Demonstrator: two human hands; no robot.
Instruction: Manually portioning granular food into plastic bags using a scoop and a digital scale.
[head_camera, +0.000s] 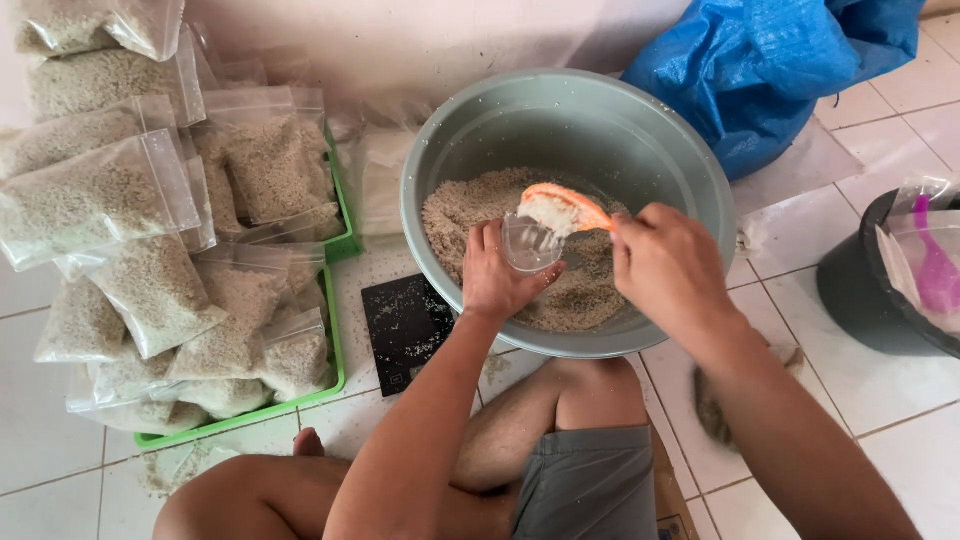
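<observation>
A large grey-green basin (600, 110) on the tiled floor holds pale grain (470, 205). My left hand (495, 275) holds a small clear plastic bag (528, 243) open over the basin. My right hand (665, 265) grips the handle of an orange scoop (560, 208) heaped with grain, its bowl tipped just above the bag's mouth. I sit cross-legged in grey shorts with my knee under the basin's near rim.
A green tray (335, 375) at left is piled with several filled clear bags of grain (150, 290). A black flat scale (405, 330) lies beside the basin. A blue sack (770, 70) lies behind it. A dark bucket (870, 290) with a purple scoop (935, 265) stands at right.
</observation>
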